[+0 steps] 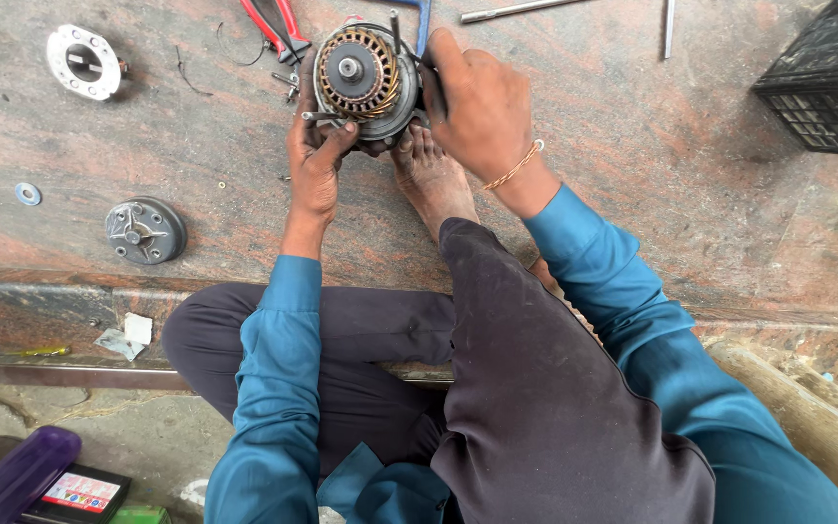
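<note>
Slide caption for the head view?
Seated person's left hand and right hand grip a motor stator braced by a bare foot.

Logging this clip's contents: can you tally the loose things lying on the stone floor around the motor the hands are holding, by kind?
Round metal end covers: 2, one pale, one dark
Red-handled pliers: 1
Metal rods: 2
Blue washer: 1
Black crate: 1
Total: 7

The left hand and right hand grip the motor.

This looks like a small repair workshop, worked at floor level on a reddish stone floor [632,126]. Scattered across it lie red-handled pliers [276,24], round metal motor covers [145,230], a washer [27,194] and steel rods [516,10]. A black plastic crate [826,87] stands at the floor's far right corner.
</note>
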A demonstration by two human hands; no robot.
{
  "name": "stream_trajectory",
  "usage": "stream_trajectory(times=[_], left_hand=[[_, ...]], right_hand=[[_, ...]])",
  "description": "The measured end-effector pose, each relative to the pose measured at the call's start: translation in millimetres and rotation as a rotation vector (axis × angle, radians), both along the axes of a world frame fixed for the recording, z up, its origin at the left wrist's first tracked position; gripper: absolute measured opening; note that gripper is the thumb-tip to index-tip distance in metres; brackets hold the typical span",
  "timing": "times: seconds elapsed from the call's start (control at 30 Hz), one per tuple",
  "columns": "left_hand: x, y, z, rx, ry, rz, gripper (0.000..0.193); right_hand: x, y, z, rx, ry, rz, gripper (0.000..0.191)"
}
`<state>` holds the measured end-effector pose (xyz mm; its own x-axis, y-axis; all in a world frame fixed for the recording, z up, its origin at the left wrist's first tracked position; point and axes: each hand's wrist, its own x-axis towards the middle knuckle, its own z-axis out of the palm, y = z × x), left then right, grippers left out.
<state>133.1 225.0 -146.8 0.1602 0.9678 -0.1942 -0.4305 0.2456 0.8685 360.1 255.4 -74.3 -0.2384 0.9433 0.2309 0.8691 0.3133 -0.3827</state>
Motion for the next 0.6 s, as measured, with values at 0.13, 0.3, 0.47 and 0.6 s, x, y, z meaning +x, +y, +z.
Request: stream_trajectory(times=[0.13, 0.3, 0.47, 0.6], left_hand=[[0, -1, -6, 0.030, 0.028, 0.005, 0.082], [1, -3, -6, 0.023, 0.054, 0.006, 0.086], [2, -1, -1, 0.041, 0.067, -0.006, 0.086], [0, -2, -1, 0.061, 0.008, -0.013, 0.086]], right_hand=[[-19, -9, 1, -0.026, 0.026, -0.053, 0.030], [-25, -13, 2, 0.019, 0.040, -0.082, 0.031], [-22, -5, -2, 0.041, 0.079, -0.065, 0.023], [-17, 10, -7, 0.079, 0.134, -0.031, 0.019]])
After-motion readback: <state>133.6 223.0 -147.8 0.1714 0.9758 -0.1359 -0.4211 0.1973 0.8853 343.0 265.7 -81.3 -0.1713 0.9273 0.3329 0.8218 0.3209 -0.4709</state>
